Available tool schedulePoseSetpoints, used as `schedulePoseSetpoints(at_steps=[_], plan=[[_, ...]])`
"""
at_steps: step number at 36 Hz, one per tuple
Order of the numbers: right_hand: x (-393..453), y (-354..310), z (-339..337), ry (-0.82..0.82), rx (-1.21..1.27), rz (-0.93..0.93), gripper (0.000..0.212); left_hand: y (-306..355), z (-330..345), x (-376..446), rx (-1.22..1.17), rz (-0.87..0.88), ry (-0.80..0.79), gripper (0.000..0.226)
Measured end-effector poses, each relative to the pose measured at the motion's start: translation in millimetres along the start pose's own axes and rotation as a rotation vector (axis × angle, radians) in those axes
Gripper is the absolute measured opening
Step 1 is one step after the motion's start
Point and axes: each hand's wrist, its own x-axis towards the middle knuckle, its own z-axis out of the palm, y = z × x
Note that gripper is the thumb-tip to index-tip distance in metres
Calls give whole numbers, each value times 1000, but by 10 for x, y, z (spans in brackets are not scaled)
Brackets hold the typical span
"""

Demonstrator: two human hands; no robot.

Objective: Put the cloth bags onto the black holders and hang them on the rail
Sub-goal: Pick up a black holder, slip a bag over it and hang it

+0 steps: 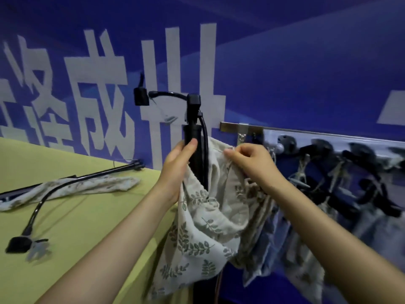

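Here the left hand [178, 165] grips the black holder [192, 132] inside the cloth bag [203, 227]; right hand [252, 160] fingers pinch its rim.

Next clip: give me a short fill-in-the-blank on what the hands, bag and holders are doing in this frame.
1. The left hand grips the upright black ____ of the holder.
2. The right hand pinches the top edge of the leaf-print ____.
3. A second holder and a spare bag lie on the ____ table.
4. Finished bags hang from the metal ____ on the blue wall.

Missing words: pole; cloth bag; yellow-green; rail
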Motion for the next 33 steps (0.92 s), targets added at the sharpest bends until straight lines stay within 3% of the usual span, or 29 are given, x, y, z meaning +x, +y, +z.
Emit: schedulePoseSetpoints(at_steps=[4,7,10,12,16,22,27,33], plan=[[-116,42,-118,-49,92,104,45,-194,-88,-26,52,-71,33,22],[-114,62,-115,-149,551,343,35,-402,-166,-131,155,-142,-8,13],[-95,41,-1,-165,1032,590,34,-547,-198,-268,255,-174,-65,36],[-107,10,167,-143,1128,637,30,-604,-244,-334,289,-206,-50,46],[-197,56,560,-137,782,534,36,-683,-389,-374,331,-254,-12,50],[-335,112,1021,-70,194,253,43,-762,-489,-330,341,-245,-1,37],[-261,205,1050,-76,186,285,41,-833,-502,-287,287,-298,-30,36],[-232,319,1068,-35,317,171,37,-848,-515,-256,190,-386,-37,36]])
